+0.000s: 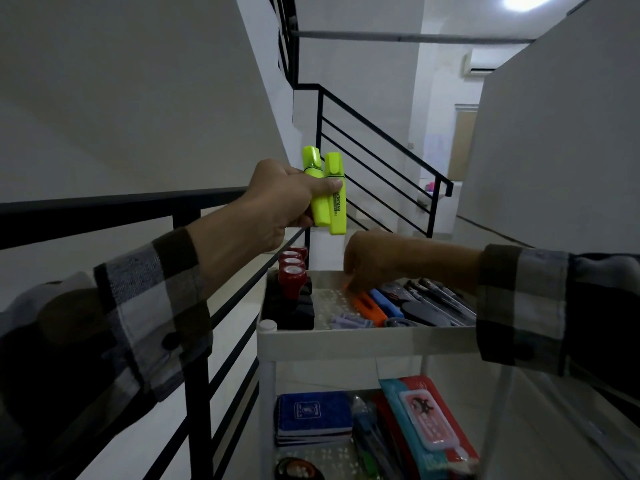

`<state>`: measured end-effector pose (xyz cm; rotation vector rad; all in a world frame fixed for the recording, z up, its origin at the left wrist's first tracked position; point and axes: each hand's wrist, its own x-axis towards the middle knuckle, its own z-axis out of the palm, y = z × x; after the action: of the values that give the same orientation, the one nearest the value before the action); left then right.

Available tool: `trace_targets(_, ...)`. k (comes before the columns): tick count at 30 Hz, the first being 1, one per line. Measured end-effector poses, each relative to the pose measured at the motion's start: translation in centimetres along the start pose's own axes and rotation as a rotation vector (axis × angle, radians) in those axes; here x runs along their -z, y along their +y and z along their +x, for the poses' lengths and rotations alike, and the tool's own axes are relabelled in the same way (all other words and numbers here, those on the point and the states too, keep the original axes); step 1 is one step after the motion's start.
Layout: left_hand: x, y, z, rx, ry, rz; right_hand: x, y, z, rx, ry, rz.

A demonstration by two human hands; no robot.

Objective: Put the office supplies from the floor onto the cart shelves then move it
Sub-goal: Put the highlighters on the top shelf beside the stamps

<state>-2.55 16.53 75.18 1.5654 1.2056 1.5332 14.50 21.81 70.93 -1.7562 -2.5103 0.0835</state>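
My left hand (277, 199) grips two yellow-green highlighters (327, 192) upright in the air, above and left of the white cart (363, 339). My right hand (374, 261) reaches down into the cart's top shelf, its fingertips on the far end of an orange cutter (370, 306). Beside the cutter lie a blue cutter (388, 303), dark pens (440, 299) and a black oval item. Three red-topped stamps (292, 271) stand at the shelf's left. The lower shelf holds blue notebooks (313, 419), pens and a red and teal pouch (426, 424).
A black metal railing (194, 216) runs along the cart's left side, close to it. Beyond it a staircase with a black banister (381, 150) descends toward a lit room. A grey wall (554, 150) stands on the right.
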Motion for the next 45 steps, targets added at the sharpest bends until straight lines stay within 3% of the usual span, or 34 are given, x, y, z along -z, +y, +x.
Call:
trace_targets(4, -0.2, -0.2, 0.6, 0.041, -0.046, 0.069, -0.7, 0.4, -0.1, -0.003, -0.020, -0.073)
trace_targets(9, -0.7, -0.3, 1.0, 0.067, -0.125, 0.214, -0.4, 1.1, -0.9, -0.015, 0.015, 0.122)
trace_targets(11, -0.9, -0.3, 1.1, 0.079, -0.155, 0.268, -0.4, 1.4, -1.1, -0.002, 0.103, 0.133)
trace_targets(13, -1.1, -0.3, 1.3, 0.098, -0.178, 0.299, 0.0, 1.4, -1.3, 0.012, 0.251, 0.364)
trace_targets(16, -1.4, -0.3, 2.0, 0.103, -0.182, 0.344, 1.8, 1.1, -2.6, 0.168, 0.332, 1.001)
trace_targets(18, -1.6, -0.3, 2.3, 0.099, -0.200, 0.366, 2.7, 1.1, -3.3, 0.281, 0.316, 1.097)
trace_targets(24, -2.1, -0.8, 2.7, 0.172, -0.368, 0.431, 1.7, 2.2, -3.0, 0.211, 0.248, 0.976)
trace_targets(30, -2.5, -2.6, 2.9, 0.097, -0.271, 0.538, 0.2, 2.9, -1.9, 0.172, 0.218, 0.607)
trace_targets(34, -2.8, -2.6, 2.5, 0.027, -0.236, 0.677, -1.0, 2.7, -1.3, 0.230, 0.169, 0.520)
trace_targets(39, -3.2, -2.5, 2.6, -0.011, -0.366, 0.721, -0.8, 2.3, -0.9, 0.204, 0.006, 0.464)
trace_targets(45, -3.7, -2.9, 2.7, 0.067, -0.522, 0.716, -1.0, 2.0, -1.3, 0.206, 0.019, 0.189)
